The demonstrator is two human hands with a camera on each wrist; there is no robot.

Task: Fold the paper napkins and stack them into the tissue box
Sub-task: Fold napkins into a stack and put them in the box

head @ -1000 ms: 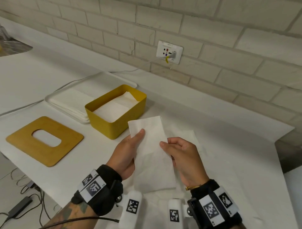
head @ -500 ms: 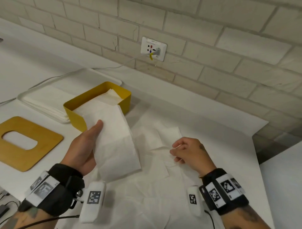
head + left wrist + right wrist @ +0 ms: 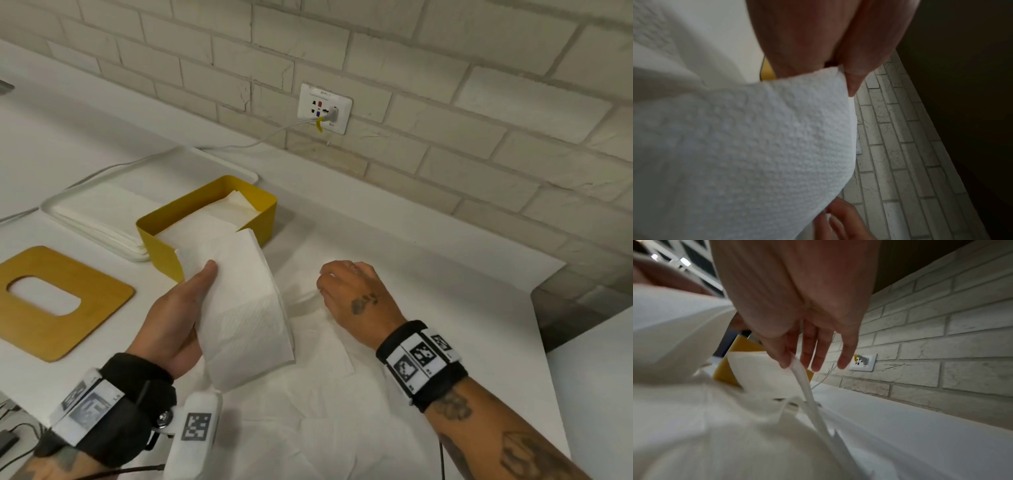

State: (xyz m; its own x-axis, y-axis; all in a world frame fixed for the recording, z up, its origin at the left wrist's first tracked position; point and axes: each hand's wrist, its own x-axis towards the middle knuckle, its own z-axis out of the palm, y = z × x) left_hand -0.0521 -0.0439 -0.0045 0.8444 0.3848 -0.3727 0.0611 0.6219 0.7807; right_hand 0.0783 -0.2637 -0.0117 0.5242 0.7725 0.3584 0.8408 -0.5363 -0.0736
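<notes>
Holding folded napkin: left hand | right-wrist view: right hand pinches sheet

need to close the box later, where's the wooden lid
In the head view, the wooden lid lies flat on the counter's left side, left of the yellow box.

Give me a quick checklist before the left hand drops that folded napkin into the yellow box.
1. Folded napkin held by the left hand: ok, thumb on top and fingers underneath.
2. Napkin folded flat: not ok, it bows and its far edge curls.
3. Yellow tissue box open: ok, its wooden lid lies on the counter to the left.
4. Room in the box: ok, the napkins inside sit below the rim.
5. Right hand clear of the box: ok, it pinches a loose napkin off the pile on the counter.
6. Napkin over the opening: not ok, only its far edge reaches the box.
</notes>
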